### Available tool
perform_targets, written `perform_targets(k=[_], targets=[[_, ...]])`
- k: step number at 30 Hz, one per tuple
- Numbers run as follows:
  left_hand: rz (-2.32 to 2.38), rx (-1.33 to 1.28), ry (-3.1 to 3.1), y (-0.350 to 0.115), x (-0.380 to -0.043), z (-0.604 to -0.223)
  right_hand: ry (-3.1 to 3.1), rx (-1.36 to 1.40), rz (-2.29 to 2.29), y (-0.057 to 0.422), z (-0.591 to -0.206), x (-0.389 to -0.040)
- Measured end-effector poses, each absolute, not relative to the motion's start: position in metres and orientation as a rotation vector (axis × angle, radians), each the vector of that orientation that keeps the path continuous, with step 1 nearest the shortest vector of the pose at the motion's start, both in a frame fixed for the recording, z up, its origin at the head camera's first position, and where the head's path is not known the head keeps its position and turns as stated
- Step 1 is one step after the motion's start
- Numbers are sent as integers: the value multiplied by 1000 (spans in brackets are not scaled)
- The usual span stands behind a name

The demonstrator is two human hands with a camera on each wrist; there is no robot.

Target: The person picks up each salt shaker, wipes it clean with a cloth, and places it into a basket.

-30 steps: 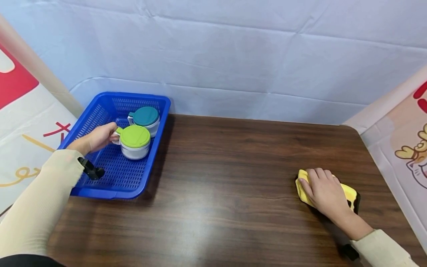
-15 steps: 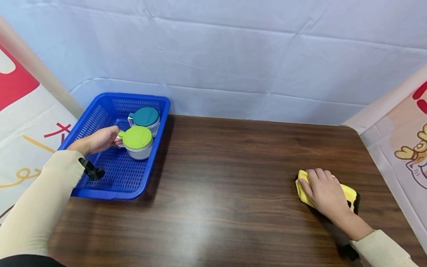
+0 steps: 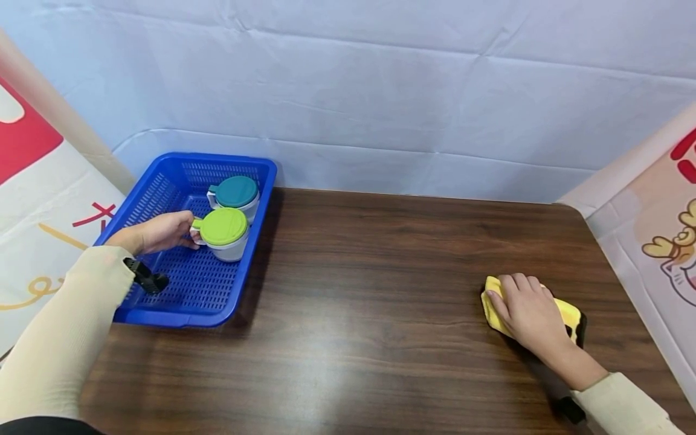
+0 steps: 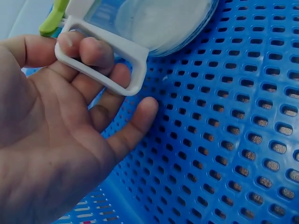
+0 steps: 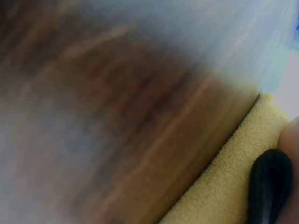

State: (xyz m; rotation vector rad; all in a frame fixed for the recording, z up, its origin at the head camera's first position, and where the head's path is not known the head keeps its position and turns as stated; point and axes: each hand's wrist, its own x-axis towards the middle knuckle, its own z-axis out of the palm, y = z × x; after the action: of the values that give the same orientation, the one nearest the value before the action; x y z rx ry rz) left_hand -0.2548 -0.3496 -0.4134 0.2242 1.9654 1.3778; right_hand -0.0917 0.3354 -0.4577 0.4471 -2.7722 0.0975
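In the head view my left hand reaches into the blue basket and holds the white handle of a clear jar with a lime-green lid. The left wrist view shows fingers curled through that handle, with the thumb by its upper end. The jar stands in the basket, in front of a similar jar with a teal lid. At the right, my right hand rests on a folded yellow cloth with dark edging. Its fingertips lie over the cloth's far edge, and the thumb lies along the left side.
The blue perforated basket stands on the left of a dark wood-grain table. A pale sheet hangs behind the table. Printed panels stand at both sides. Each wrist carries a small black camera.
The green-lidded jar has shifted slightly right within the basket, and my left hand has followed, dropping a little lower. My right hand and the cloth have stayed in place.
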Motion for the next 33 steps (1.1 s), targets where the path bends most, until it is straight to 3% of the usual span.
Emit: perform_targets(k=[22,33], targets=[[1405,148,1979,-358,-250,-407,-2808,434,110,333,-458,-95],[1278,56,2294,-357,-259,-387,-2857,431,78,333,-446,-97]])
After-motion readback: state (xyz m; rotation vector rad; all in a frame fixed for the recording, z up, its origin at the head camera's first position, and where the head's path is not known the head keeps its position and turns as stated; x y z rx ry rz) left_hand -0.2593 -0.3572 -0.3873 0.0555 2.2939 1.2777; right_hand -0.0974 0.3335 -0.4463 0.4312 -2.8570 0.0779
